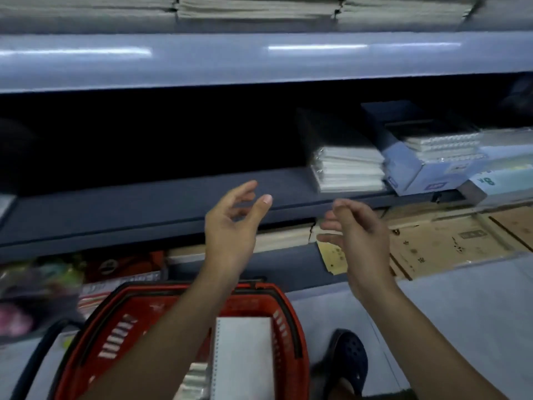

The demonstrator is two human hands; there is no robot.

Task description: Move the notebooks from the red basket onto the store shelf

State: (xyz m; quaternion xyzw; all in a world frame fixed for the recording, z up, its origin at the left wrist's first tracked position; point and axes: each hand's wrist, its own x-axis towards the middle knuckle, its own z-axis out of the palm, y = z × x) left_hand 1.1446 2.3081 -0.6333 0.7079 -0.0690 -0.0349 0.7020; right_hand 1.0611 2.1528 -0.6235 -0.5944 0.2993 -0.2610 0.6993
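The red basket (291, 333) stands on the floor below me, with a white spiral notebook (245, 353) lying flat inside it and more notebooks partly hidden under my left forearm. A stack of wrapped white notebooks (350, 168) rests on the dark store shelf (144, 206), to the right of its bare stretch. My left hand (233, 223) hovers in front of the shelf edge, fingers apart and holding nothing. My right hand (356, 229) floats beside it, also loosely spread and holding nothing, just below the notebook stack.
A light blue box (415, 171) of spiral pads and other packs sit right of the stack. Flattened cardboard (450, 241) lies on the lower shelf. Colourful goods (43, 281) fill the lower left. Paper stacks (259, 7) top the upper shelf. My dark shoe (350, 356) is beside the basket.
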